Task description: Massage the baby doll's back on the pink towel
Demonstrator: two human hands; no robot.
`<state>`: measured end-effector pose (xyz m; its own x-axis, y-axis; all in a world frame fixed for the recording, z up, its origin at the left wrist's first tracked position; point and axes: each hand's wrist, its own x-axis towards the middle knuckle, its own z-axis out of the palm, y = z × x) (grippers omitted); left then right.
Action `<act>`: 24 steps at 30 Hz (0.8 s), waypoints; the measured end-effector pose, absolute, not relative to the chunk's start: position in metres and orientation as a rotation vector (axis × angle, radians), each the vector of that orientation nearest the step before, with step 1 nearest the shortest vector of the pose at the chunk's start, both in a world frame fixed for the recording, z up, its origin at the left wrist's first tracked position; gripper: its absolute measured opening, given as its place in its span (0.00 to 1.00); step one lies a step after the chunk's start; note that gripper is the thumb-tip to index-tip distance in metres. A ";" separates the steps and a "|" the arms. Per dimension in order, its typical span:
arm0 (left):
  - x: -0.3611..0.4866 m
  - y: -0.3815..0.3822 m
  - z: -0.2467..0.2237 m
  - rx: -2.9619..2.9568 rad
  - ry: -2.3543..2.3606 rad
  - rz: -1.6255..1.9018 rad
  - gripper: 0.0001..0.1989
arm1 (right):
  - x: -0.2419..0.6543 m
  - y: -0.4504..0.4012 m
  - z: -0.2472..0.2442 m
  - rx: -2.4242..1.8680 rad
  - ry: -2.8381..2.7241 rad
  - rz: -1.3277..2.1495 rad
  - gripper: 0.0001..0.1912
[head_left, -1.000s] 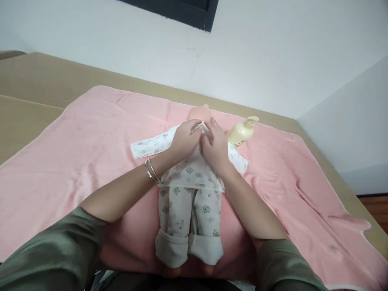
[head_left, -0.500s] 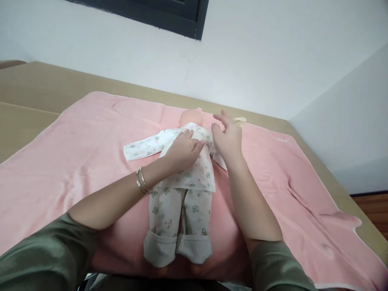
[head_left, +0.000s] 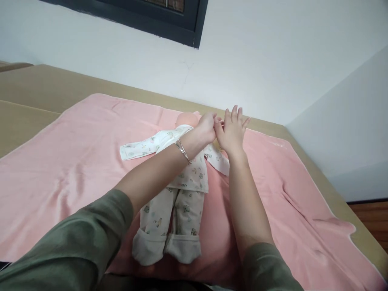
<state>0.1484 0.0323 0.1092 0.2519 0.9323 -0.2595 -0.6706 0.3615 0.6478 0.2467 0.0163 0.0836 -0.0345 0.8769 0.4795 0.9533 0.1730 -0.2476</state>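
Note:
A baby doll lies on its back, its head (head_left: 186, 119) at the far end. It wears a white printed top (head_left: 194, 173) and matching trousers (head_left: 184, 210) with turned-up cuffs. My left hand (head_left: 207, 127) is over the doll's shoulder by its head, fingers curled in; what they hold, if anything, is hidden. Beside it, my right hand (head_left: 232, 133) has its fingers spread, its thumb close to the left fingertips. A yellowish item (head_left: 217, 146) shows partly behind my hands; its kind is unclear. The doll's right-hand sleeve (head_left: 218, 161) lies below them.
A pink blanket (head_left: 75, 161) spreads under the doll on a wooden table (head_left: 54, 83). Behind the table rises a white wall (head_left: 257, 60) with a dark window frame (head_left: 182, 24). Some brown wood (head_left: 371, 218) shows at the far right.
My left hand has left the doll's chest and moved right and away from me, up to my right hand. The right hand's fingers now spread upward. The view has shifted slightly.

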 end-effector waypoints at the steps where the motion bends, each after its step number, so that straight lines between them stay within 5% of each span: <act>1: 0.150 0.034 0.109 0.437 0.630 1.145 0.10 | 0.245 0.016 0.084 -1.719 -1.929 -0.185 0.32; 18: 0.094 -0.009 0.104 0.543 0.907 0.997 0.05 | 0.217 0.028 0.087 -1.878 -1.580 -0.129 0.21; 24: 0.056 -0.030 0.105 0.615 0.939 0.915 0.10 | 0.212 0.026 0.089 -1.924 -1.567 -0.160 0.22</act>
<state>0.0561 -0.0297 0.1053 0.2806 0.8689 -0.4078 -0.3857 0.4911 0.7810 0.2124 0.0256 0.0890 0.2804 0.8353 0.4728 0.9136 -0.0812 -0.3984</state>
